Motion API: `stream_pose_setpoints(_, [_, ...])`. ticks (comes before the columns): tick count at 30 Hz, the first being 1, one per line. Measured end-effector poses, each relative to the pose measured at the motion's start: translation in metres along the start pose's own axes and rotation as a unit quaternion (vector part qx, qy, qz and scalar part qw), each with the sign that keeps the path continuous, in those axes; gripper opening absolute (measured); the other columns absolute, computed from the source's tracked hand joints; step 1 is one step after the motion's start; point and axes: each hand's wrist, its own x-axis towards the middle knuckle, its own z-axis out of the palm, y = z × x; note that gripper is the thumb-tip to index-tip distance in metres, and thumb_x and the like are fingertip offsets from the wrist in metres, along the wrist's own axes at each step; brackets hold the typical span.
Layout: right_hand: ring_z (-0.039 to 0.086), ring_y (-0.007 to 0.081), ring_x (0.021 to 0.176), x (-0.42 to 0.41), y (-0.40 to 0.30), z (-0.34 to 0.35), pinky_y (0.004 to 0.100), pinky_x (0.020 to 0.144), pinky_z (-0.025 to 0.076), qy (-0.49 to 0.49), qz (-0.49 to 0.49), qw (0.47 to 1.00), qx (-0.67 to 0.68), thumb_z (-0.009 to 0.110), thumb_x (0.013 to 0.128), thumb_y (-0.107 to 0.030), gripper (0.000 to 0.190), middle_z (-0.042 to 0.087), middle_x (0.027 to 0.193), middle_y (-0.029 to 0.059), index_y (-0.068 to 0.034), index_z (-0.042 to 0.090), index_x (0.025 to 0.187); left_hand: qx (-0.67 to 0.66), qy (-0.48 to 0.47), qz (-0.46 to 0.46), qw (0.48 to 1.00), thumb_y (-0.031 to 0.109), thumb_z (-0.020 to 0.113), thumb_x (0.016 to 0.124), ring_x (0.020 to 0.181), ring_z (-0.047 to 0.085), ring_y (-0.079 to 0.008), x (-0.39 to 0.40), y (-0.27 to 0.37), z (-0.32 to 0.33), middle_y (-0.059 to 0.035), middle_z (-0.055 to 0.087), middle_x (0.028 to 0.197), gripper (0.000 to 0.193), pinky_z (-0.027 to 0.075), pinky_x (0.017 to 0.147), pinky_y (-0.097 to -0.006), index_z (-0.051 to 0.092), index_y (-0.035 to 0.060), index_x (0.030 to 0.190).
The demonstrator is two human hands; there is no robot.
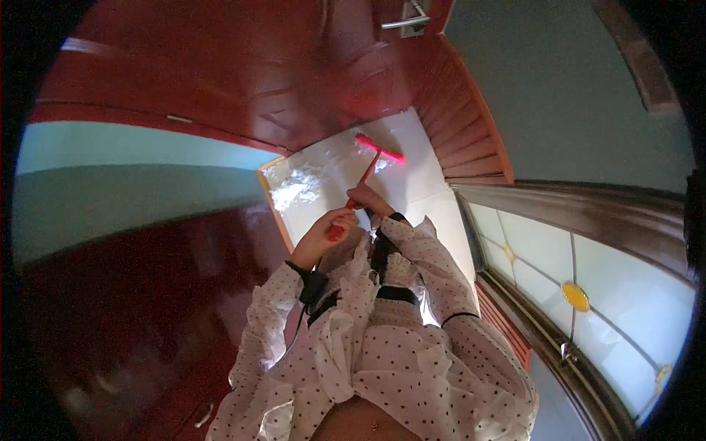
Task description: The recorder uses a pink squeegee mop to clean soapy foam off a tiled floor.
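Observation:
A red broom handle [370,170] runs away from me to a bright pink-red broom head [380,149] on the pale glossy floor [427,193]. My left hand [330,231] is closed round the near end of the handle, whose red tip shows at the fist. Farther along, my right hand [369,199] grips the handle nearer to the broom head. Both sleeves are white with dark dots, and a dark strap with a small black device [313,286] is at my left wrist. Bright light reflects from the floor left of the broom.
Beyond the broom stands a dark red door [237,60] with a metal lever handle [408,23]. Another dark red door or panel [165,297] is at the left. Slatted reddish wood [469,149] and a framed window with frosted panes [529,253] are on the right.

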Motion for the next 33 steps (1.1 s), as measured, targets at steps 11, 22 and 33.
stream_pose_setpoints(11, [0.056, 0.0177, 0.051, 0.010, 0.060, -0.077, 0.0295, 0.047, 0.044, 0.145, 0.184, 0.972, 0.004, 0.056, 0.087, -0.027, 0.030, 0.060, 0.063, 0.0081, -0.002, 0.058, 0.071, 0.175, -0.045, 0.061, 0.982, 0.001, 0.058, 0.086, 0.115, 0.050, -0.0146, 0.058, 0.014, 0.023, -0.0070, 0.055, 0.122, 0.045, 0.038, 0.098, -0.0235, 0.047, 0.0005, 0.130])
stream_pose_setpoints(22, [0.064, 0.0319, 0.059, 0.023, 0.111, -0.039, 0.0440, 0.052, 0.049, 0.186, 0.120, 0.932, -0.285, 0.057, 0.080, -0.028, 0.034, 0.062, 0.063, 0.0192, 0.003, 0.058, 0.068, -0.669, -0.059, -0.076, 0.737, -0.004, 0.039, 0.093, 0.094, 0.044, -0.0079, 0.058, -0.049, -0.012, -0.0068, 0.041, 0.105, 0.036, 0.039, 0.086, -0.0184, 0.037, -0.0132, 0.128])
stream_pose_setpoints(33, [0.065, 0.0340, 0.063, 0.058, 0.105, 0.045, 0.0454, 0.056, 0.051, -0.003, 0.221, 0.916, -0.335, 0.057, 0.077, -0.020, 0.024, 0.063, 0.064, 0.0189, 0.000, 0.062, 0.065, -0.757, 0.098, -0.072, 0.643, 0.008, 0.040, 0.100, 0.068, 0.047, -0.0107, 0.002, -0.034, -0.023, -0.0037, 0.046, 0.081, 0.013, 0.043, 0.060, -0.0228, 0.046, -0.0033, 0.098])
